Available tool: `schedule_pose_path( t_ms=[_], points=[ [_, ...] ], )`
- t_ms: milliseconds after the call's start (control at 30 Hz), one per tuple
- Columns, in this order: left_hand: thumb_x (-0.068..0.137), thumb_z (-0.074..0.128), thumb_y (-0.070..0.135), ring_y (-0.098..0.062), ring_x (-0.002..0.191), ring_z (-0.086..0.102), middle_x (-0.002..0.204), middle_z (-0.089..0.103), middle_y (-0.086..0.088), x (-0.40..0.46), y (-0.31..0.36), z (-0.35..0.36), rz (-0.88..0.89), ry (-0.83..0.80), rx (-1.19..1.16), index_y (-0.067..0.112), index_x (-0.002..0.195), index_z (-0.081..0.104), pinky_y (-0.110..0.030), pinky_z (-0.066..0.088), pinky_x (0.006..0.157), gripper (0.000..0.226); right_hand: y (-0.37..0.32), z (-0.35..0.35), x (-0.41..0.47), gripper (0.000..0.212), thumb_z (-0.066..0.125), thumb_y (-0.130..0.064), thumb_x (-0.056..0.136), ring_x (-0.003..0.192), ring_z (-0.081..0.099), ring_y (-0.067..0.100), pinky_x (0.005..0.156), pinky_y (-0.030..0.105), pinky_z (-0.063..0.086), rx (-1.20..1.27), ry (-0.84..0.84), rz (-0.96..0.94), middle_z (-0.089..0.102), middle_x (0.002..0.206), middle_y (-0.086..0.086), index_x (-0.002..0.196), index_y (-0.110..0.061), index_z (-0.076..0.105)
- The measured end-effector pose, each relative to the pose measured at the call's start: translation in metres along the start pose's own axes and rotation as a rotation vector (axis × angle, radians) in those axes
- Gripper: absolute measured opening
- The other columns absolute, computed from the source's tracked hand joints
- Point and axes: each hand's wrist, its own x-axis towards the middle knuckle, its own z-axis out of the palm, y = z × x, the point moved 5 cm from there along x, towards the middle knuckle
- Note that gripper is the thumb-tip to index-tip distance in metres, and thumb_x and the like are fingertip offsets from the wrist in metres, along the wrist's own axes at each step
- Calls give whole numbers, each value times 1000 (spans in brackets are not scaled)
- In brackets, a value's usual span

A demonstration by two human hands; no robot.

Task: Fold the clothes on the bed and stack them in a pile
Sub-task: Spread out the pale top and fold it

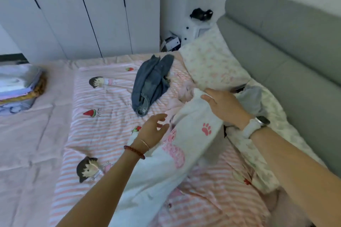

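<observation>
A white garment with pink paw prints (186, 145) lies stretched across the bed from the lower middle toward the pillow. My left hand (154, 131) hovers at its left edge, fingers spread and relaxed, holding nothing. My right hand (224, 104) rests flat on the garment's far end with fingers straight. Crumpled blue jeans (151, 84) lie unfolded beyond the hands. A pile of folded clothes (20, 87) sits at the bed's far left edge. A grey garment (251, 98) lies bunched to the right of my right hand.
The bed carries a pink striped cartoon blanket (103, 116) over a plain pink sheet (24, 143). A floral pillow (208, 64) leans near the grey padded headboard (286, 46). White wardrobe doors (83, 11) stand behind the bed, with a small white nightstand (193, 31) in the corner.
</observation>
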Motion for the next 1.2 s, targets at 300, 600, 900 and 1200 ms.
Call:
schedule_pose_path(
  t_ms=[300, 600, 900, 1200],
  points=[
    [91, 56, 10, -14, 129, 36, 143, 36, 3, -32, 143, -114, 385, 31, -288, 20, 141, 32, -13, 35, 86, 57, -165, -192, -43, 27, 53, -10, 85, 66, 67, 41, 57, 51, 55, -162, 548, -498, 70, 82, 25, 102, 5, 68],
    [77, 75, 27, -10, 125, 43, 134, 48, 10, -93, 207, -138, 544, -319, -129, 24, 126, 52, -47, 35, 108, 54, -230, -256, -99, 24, 47, -6, 89, 87, 67, 31, 76, 42, 53, -62, 776, -520, 69, 98, 15, 101, 3, 67],
    [83, 57, 32, -5, 52, 43, 62, 49, 6, -148, 169, -147, 518, -302, -467, 19, 80, 48, -14, 38, 52, 16, -178, -253, -148, 16, 56, -11, 89, 81, 55, -20, 74, 2, 38, 288, 883, -271, 60, 89, -20, 100, -17, 66],
    [66, 64, 55, 4, 68, 54, 76, 60, 20, -221, 121, -157, 328, -290, -126, 22, 98, 54, -11, 41, 64, 47, -152, -186, -176, 16, 62, -10, 84, 75, 54, -20, 68, -2, 36, 288, 725, -332, 70, 84, 4, 93, 0, 70]
  ],
)
